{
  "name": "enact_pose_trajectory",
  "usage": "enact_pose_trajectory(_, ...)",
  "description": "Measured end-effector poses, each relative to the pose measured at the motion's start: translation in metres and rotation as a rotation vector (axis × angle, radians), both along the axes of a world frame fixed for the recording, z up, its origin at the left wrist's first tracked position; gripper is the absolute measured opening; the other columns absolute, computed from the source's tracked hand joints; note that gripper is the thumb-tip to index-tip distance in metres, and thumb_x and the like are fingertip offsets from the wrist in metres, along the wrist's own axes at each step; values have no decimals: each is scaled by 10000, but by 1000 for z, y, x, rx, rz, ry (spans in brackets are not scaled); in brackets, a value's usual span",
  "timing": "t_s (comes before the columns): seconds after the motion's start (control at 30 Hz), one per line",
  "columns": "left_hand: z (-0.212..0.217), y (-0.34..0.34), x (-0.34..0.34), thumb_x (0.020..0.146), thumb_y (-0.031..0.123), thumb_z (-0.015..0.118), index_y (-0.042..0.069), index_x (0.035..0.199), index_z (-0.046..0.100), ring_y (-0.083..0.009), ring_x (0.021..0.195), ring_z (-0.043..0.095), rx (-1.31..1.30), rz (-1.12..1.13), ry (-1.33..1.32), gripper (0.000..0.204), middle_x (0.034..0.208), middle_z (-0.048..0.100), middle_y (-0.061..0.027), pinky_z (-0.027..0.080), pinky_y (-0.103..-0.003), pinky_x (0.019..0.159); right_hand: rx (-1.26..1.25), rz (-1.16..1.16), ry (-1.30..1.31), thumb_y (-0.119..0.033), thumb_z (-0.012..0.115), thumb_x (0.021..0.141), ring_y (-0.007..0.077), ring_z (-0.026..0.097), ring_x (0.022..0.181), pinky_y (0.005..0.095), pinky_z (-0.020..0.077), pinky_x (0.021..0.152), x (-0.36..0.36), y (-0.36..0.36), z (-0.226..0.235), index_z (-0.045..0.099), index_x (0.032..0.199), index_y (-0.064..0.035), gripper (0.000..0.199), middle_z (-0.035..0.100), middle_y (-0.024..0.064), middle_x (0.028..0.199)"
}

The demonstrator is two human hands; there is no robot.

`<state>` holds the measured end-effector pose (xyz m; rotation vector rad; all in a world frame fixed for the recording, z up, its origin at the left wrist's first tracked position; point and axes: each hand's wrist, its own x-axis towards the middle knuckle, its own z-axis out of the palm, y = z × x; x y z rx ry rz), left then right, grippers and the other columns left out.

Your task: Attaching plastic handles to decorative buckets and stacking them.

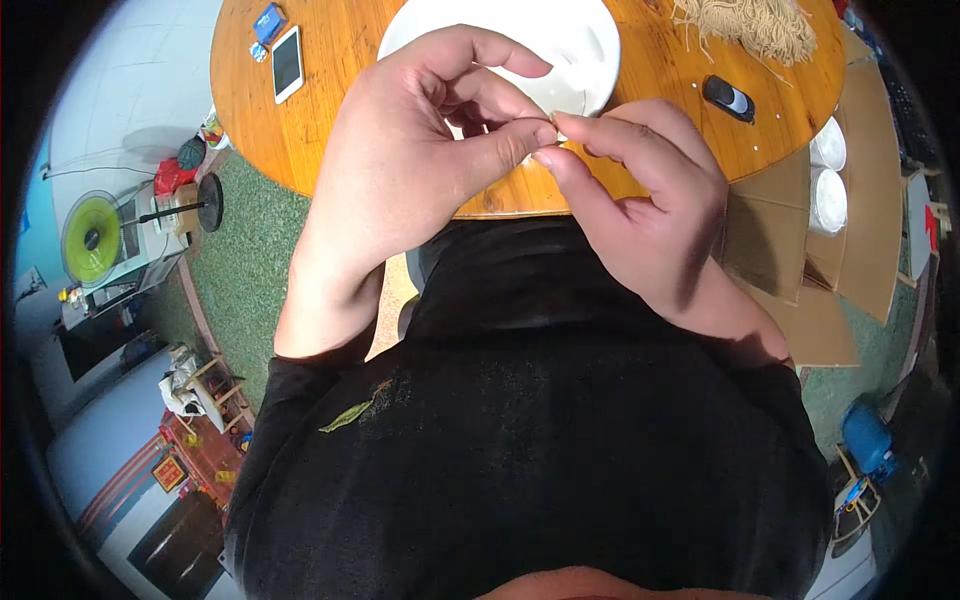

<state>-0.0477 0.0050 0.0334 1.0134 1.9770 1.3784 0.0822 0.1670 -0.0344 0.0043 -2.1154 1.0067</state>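
Observation:
My left hand [410, 140] and my right hand [650, 180] meet above the near edge of a round wooden table [325, 130]. Each is closed in a pinch, thumb against finger, and the fingertips almost touch. Whatever lies between them is too small to make out. Behind the hands stands a white basin [595, 45], partly covered by my left hand. A bundle of tan strings [760, 30] lies at the far right of the table. Closer to my right hand is a small black and grey oval object [728, 98].
On the table's left lie a white phone [288, 66] and a small blue packet [268, 22]. An opened cardboard box [770, 235] with white round pieces [828, 200] sits by the right edge. A green fan [92, 238] stands to the left, over green flooring [245, 240].

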Motion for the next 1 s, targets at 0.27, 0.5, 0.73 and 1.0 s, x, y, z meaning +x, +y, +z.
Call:
enact_pose_trajectory(0.27,-2,-5,6,949,-20,814,-22,1240,729,-120,955,744,8,11,140,304,996,795,-64,569,-269,885,-151,3,-31,-24,884,819,189,672,701,307,523,605,-3,-5,2,795,930,-58,146,703,56,834)
enact_pose_trajectory(0.5,-17,-11,10,965,-9,776,14,1171,747,-120,898,772,78,57,287,209,943,815,-54,594,-267,796,-469,121,-174,-1,839,902,58,615,725,232,488,634,2,-5,-2,769,956,-16,90,688,6,873)
enact_pose_trajectory(0.73,-13,-11,8,860,-12,880,1,1100,777,-184,960,751,172,-44,638,262,1056,781,-92,588,-294,873,-1029,237,-386,-81,762,1005,21,552,736,199,436,665,8,-4,14,771,1065,33,129,707,-12,890)
enact_pose_trajectory(1.0,-24,-9,8,842,5,887,10,1042,795,-244,938,761,127,-55,814,220,1041,782,-108,607,-338,802,-1358,362,-413,-161,757,1020,20,525,741,204,370,638,7,-5,4,782,1097,41,218,702,-9,862)
